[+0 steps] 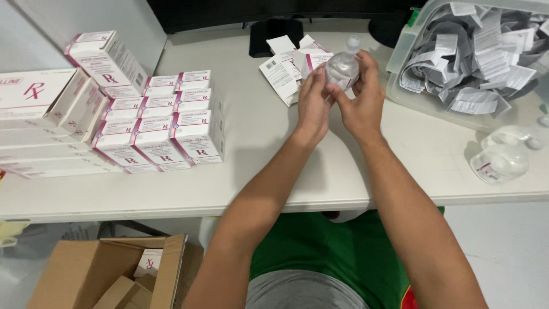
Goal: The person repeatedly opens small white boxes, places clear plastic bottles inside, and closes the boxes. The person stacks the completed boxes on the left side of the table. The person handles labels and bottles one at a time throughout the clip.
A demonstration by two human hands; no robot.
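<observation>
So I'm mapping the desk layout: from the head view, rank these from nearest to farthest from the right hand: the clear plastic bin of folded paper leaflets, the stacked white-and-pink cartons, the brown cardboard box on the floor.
1. Clear plastic bin of folded paper leaflets, just right of the right hand.
2. Stacked white-and-pink cartons, far left on the table.
3. Brown cardboard box, down left on the floor.

Bright, even overhead light, soft forearm shadows on the white tabletop (257,171), faint glare on the clear plastic bottles (503,157) at right, slight softness overall, mild wide-angle bending at the edges
</observation>
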